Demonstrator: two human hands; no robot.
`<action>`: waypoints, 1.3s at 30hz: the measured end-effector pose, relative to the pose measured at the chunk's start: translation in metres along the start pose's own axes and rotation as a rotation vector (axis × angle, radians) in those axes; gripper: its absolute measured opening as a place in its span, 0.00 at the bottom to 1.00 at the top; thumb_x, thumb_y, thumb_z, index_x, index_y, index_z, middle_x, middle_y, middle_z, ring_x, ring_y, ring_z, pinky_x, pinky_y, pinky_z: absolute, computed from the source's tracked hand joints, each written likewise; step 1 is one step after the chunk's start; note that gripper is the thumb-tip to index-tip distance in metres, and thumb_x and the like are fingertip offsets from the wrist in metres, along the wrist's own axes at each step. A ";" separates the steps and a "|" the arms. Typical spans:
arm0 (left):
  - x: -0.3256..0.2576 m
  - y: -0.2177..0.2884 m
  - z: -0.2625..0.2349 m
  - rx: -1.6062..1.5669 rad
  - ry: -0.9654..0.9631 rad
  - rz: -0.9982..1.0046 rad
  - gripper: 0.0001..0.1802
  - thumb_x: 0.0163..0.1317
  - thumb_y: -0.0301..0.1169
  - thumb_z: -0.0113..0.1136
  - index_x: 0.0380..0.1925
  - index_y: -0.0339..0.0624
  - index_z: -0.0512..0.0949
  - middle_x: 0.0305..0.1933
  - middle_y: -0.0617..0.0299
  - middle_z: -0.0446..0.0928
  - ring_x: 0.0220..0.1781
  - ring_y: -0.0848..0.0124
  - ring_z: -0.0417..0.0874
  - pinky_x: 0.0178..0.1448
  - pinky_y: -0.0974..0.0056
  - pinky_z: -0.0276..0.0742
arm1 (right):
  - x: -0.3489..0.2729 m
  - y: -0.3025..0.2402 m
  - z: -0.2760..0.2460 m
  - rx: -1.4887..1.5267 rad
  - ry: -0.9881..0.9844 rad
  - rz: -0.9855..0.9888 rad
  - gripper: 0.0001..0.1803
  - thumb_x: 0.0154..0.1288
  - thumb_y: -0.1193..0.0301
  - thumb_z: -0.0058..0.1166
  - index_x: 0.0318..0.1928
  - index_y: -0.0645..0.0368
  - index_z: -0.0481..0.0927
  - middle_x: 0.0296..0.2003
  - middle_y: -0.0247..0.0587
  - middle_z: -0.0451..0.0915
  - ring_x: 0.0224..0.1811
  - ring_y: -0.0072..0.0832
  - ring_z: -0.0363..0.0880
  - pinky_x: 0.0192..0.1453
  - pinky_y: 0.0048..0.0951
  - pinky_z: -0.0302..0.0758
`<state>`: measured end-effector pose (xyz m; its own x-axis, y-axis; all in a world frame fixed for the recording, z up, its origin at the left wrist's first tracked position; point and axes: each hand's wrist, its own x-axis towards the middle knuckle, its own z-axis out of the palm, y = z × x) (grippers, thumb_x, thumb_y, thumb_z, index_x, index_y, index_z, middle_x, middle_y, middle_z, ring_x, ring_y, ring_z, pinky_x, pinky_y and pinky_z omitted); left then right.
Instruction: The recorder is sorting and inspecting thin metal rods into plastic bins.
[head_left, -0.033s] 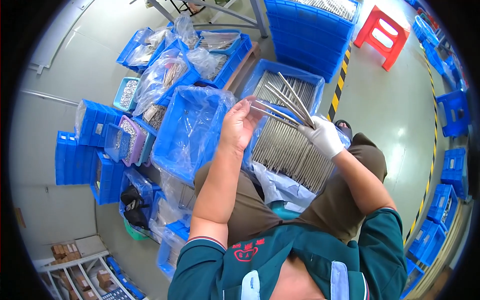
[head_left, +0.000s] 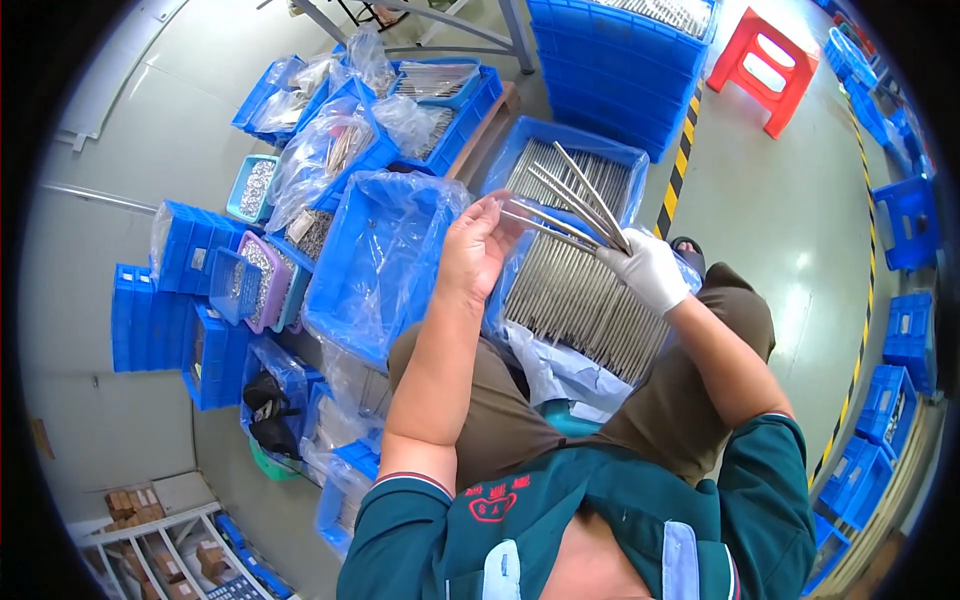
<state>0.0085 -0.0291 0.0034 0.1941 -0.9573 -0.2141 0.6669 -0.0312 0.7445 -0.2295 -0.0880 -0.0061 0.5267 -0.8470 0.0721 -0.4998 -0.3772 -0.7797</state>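
So from my seat: far left there's a stack of small blue bins (head_left: 160, 300), then a big blue crate lined with a clear plastic bag (head_left: 375, 265) sitting by my left knee. My bare left hand (head_left: 478, 258) is mostly open, fingertips just pinching the loose ends of a few thin metal rods (head_left: 570, 205). The gloved right hand (head_left: 648, 268) is closed around the other end of that fanned-out bunch, held up over the blue crate full of the same rods (head_left: 580, 290). My worry: the rods splay out and the left-hand pinch looks light, so one could slide free and drop to the floor near the red stool (head_left: 768, 68) rather than into the crate.
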 end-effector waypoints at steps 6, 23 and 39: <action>-0.008 0.016 -0.001 0.267 -0.065 -0.045 0.15 0.64 0.33 0.54 0.46 0.36 0.73 0.44 0.51 0.78 0.45 0.64 0.80 0.51 0.60 0.76 | 0.001 -0.001 -0.015 0.187 -0.163 0.232 0.15 0.61 0.61 0.56 0.34 0.62 0.78 0.18 0.41 0.74 0.20 0.29 0.74 0.28 0.30 0.70; -0.015 0.025 0.001 0.529 -0.239 0.080 0.14 0.60 0.28 0.59 0.45 0.34 0.74 0.40 0.53 0.80 0.40 0.64 0.83 0.47 0.62 0.79 | -0.009 0.007 -0.009 0.175 -0.125 0.092 0.14 0.60 0.62 0.56 0.35 0.62 0.80 0.21 0.49 0.76 0.20 0.39 0.75 0.27 0.33 0.70; -0.016 0.016 -0.012 0.654 -0.266 0.089 0.15 0.61 0.32 0.59 0.44 0.34 0.73 0.42 0.50 0.79 0.43 0.62 0.83 0.49 0.61 0.78 | -0.019 0.003 0.001 0.367 -0.270 0.274 0.15 0.61 0.59 0.54 0.35 0.60 0.80 0.22 0.50 0.75 0.24 0.38 0.75 0.31 0.34 0.70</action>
<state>0.0245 -0.0114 0.0115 -0.0095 -0.9993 -0.0352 0.0723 -0.0358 0.9967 -0.2402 -0.0731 -0.0103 0.5926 -0.7516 -0.2899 -0.3959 0.0417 -0.9174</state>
